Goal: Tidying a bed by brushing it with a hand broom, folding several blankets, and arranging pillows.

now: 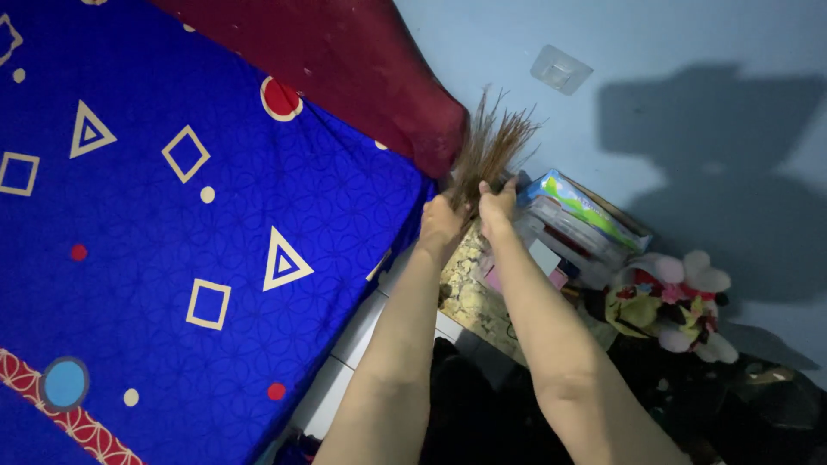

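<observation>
Item: stick broom [493, 146], upper centre of frame, bristles up, left hand [441, 226] and right hand [498, 207] both closed round its base; best gripped low and firmly, clear of the bed [172, 215].

Stick broom [491, 146]: bundle of thin, dry, stiff brown fibres, rough and matt, splayed at 12 o'clock. Bedsheet [172, 241]: smooth matt woven cloth, blue, printed with cream shapes. Pillow [345, 60] at 11 o'clock: dark red cloth, matt, slightly specked. Wall [672, 52]: painted, matt, pale blue; a clear glossy plastic hook plate [561, 69] adheres at 1 o'clock. Boxes [577, 220] at 3 o'clock: glossy printed card. Artificial flowers [680, 301]: soft matt fabric petals.
</observation>
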